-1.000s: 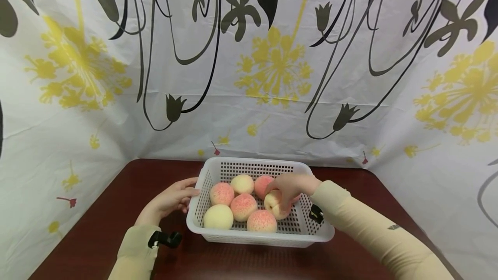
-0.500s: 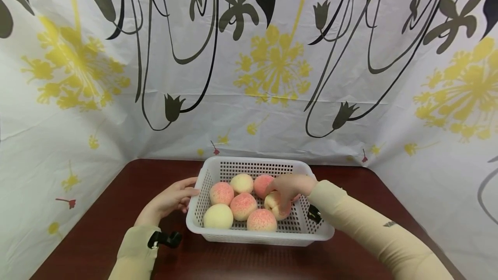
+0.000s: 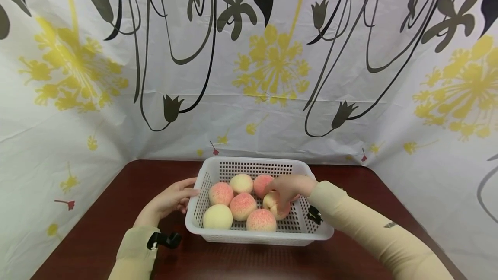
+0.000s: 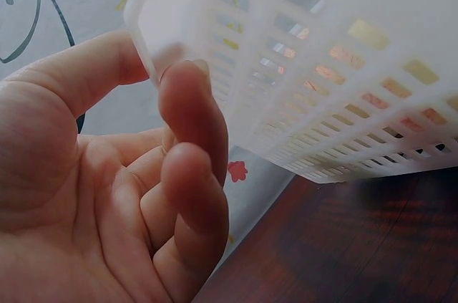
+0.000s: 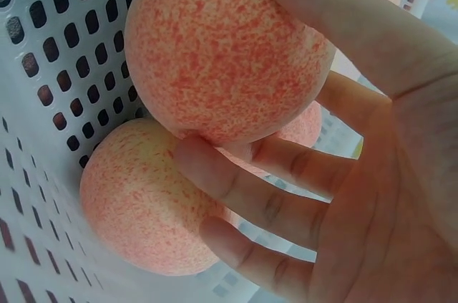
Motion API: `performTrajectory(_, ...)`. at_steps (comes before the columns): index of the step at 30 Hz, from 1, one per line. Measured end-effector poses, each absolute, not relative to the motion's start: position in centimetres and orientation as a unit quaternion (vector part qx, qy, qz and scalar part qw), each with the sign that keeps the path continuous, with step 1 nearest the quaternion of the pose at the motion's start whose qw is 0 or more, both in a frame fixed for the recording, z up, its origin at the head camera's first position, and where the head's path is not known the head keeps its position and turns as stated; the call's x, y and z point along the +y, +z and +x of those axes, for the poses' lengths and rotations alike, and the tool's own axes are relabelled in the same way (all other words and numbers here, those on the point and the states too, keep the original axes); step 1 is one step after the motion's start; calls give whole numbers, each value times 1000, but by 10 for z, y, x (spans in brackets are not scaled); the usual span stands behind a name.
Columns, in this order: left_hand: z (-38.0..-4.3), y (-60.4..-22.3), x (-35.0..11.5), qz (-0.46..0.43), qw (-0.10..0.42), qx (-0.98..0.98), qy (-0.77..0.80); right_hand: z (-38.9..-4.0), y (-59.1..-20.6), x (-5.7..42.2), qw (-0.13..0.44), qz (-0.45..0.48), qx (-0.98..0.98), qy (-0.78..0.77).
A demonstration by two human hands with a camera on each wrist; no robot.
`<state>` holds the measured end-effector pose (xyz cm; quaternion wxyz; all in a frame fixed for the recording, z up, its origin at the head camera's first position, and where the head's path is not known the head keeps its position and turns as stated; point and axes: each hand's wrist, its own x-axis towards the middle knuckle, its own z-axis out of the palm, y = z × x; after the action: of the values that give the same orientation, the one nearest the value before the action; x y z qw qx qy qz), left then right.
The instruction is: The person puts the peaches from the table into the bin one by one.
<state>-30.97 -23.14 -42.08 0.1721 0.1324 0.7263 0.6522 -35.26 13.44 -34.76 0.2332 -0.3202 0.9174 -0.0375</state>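
A white plastic basket (image 3: pixel 256 239) with perforated walls holds several peaches, some speckled pink and some pale yellow. My left hand (image 3: pixel 171 200) pinches the basket's left rim, the thumb at the lip and other fingers curled against the outer wall in the left wrist view. Inside the basket, toward its right side, my right hand (image 3: pixel 289 187) grips a pink-and-yellow peach (image 5: pixel 222 52) from above, thumb on one side and fingers on the other. Another speckled peach (image 5: pixel 147 203) lies beneath it in the right wrist view, two fingertips against it. The hand partly hides a peach behind.
The basket stands on a dark red-brown table (image 3: pixel 179 262). In its left part lie a pale yellow peach (image 3: pixel 218 217) and a pink peach (image 3: pixel 221 194). A white floral sheet (image 3: pixel 218 116) hangs behind the table and along both sides.
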Motion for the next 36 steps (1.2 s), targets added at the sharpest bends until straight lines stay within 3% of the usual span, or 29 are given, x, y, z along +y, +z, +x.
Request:
performTrajectory(23, -313, -425, -233, 129, 169, 735, 644, -352, -343, 149, 212, -337, 916, -55)
performTrajectory(36, -312, -416, -246, 101, 156, 784, 592, -357, -322, 187, 109, -332, 918, -186)
